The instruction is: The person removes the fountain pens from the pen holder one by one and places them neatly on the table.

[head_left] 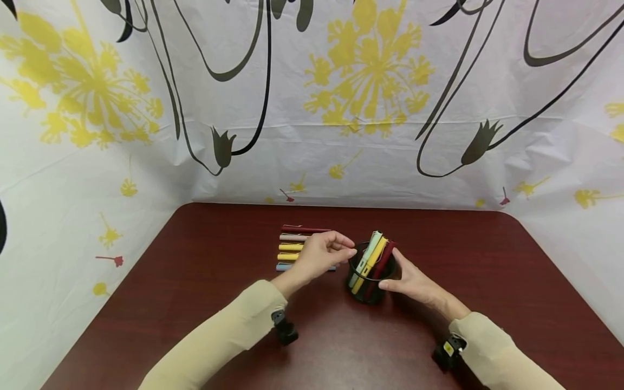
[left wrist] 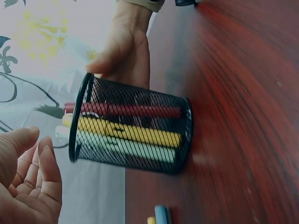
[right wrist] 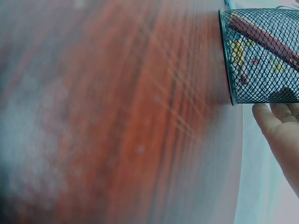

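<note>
A black mesh pen cup (head_left: 366, 297) stands on the table, holding a pale green pen (head_left: 366, 259), a yellow pen (head_left: 372, 261) and a dark red pen (head_left: 385, 259). My right hand (head_left: 416, 281) grips the cup's right side, thumb toward the front. Just left of the rim is my left hand (head_left: 324, 252), its fingers loosely bent with nothing between them. In the left wrist view that hand (left wrist: 32, 182) has a gap between thumb and fingertips, beside the cup's mouth. The right wrist view shows fingers (right wrist: 271, 119) against the mesh.
Several pens lie in a row left of the cup, partly behind my left hand: a dark red pen (head_left: 304, 229), a pinkish pen (head_left: 292, 237), yellow ones and a blue pen (head_left: 284, 267). The reddish-brown table (head_left: 219, 244) meets a patterned white cloth (head_left: 292, 162) behind.
</note>
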Available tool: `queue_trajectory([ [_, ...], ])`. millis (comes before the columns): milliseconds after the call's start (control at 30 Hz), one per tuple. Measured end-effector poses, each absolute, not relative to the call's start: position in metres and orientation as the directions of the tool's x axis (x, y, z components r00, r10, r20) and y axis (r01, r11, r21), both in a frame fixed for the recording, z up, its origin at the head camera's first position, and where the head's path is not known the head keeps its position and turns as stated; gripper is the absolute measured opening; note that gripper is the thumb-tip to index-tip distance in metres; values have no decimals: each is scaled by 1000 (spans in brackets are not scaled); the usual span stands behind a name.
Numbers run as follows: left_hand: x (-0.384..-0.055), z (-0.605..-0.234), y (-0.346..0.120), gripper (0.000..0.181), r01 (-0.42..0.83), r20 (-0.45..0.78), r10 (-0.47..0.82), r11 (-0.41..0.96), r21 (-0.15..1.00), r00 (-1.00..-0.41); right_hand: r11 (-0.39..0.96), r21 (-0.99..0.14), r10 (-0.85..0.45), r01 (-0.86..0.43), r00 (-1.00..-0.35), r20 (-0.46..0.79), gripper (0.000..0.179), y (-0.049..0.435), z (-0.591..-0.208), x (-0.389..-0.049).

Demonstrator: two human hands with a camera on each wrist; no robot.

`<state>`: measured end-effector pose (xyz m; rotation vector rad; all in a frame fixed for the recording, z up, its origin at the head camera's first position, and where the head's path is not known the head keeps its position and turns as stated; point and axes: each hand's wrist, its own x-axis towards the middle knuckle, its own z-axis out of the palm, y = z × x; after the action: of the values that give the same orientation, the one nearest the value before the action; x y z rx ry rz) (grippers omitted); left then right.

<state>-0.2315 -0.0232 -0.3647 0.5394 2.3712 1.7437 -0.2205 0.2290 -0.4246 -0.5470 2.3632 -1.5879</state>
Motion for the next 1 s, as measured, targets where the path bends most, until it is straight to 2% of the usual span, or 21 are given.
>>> queue_trajectory([
  [233,-233,-359,3,18,273,140,395,302,914,-908,358,-922,-433,-150,-901,-22,106,229,-422,-220],
  [500,-236,-351,31,20,435,249,442,392,810,-862,347,-926,-438,-150,-899,-19,104,230,-423,-218],
  [700,-242,-346,44,20,536,307,473,489,688,-826,317,-932,-453,-177,-891,15,102,230,-428,-220],
  [1000,-245,-344,57,22,547,275,486,607,577,-829,320,-928,-454,-191,-890,27,99,231,-428,-220],
])
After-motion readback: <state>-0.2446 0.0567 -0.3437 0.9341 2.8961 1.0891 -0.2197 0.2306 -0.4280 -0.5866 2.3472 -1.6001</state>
